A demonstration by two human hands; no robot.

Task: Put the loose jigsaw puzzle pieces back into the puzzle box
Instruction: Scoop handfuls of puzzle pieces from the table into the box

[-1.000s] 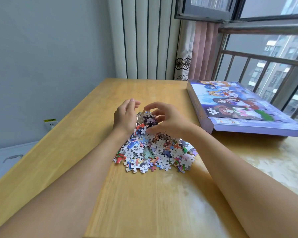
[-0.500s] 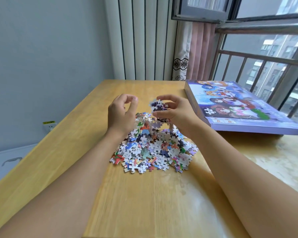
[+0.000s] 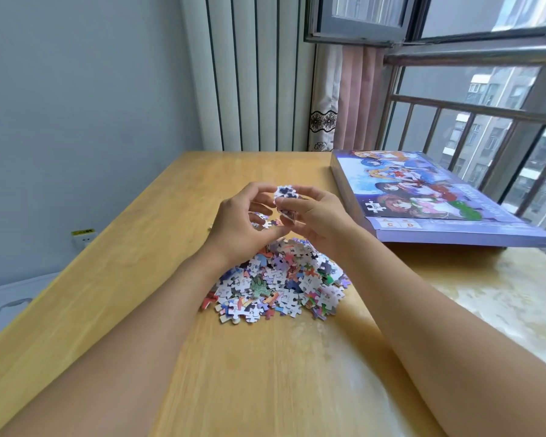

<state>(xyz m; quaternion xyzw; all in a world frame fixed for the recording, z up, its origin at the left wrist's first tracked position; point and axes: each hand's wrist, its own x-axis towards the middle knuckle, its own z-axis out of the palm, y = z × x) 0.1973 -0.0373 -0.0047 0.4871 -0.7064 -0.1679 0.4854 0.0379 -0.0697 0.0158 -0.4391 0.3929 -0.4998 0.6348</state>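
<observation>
A heap of loose jigsaw pieces (image 3: 281, 285) lies on the wooden table (image 3: 158, 247) in front of me. Both hands hover above its far side. My right hand (image 3: 320, 219) pinches a small clump of joined pieces (image 3: 285, 193) between thumb and forefinger. My left hand (image 3: 241, 227) is curled beside it, its forefinger touching the clump's left edge. The purple puzzle box (image 3: 423, 200), printed with cartoon figures, lies shut and flat to the right, apart from both hands.
The box overhangs onto a pale sill (image 3: 501, 298) at the table's right. A railed window (image 3: 486, 115) and a curtain (image 3: 350, 99) stand behind. A wall and a white radiator (image 3: 256, 74) close off the table's left and far sides.
My right hand has lifted the clump higher off the heap. My left hand has moved in from the left and now meets the clump.
</observation>
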